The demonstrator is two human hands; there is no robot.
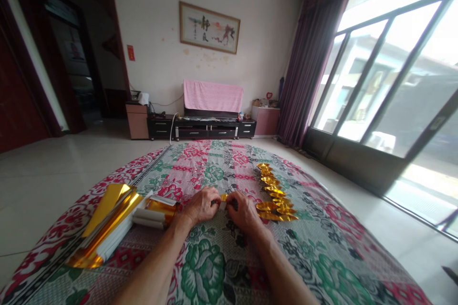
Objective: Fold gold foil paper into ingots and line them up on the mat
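A small gold-and-white paper piece (223, 198) is at the middle of the round, floral-cloth-covered surface (332, 267), its left end pinched in the left hand (204, 203) and its right end in the right hand (244, 209). Just beyond the right hand, shiny gold, pointed-ended folded shapes (277, 194) form a row running toward the far edge. Near the left edge lies a curled stack of gold foil and white paper sheets (110, 224); a smaller, curled gold-and-white paper bundle (152, 217) lies between that and the left forearm.
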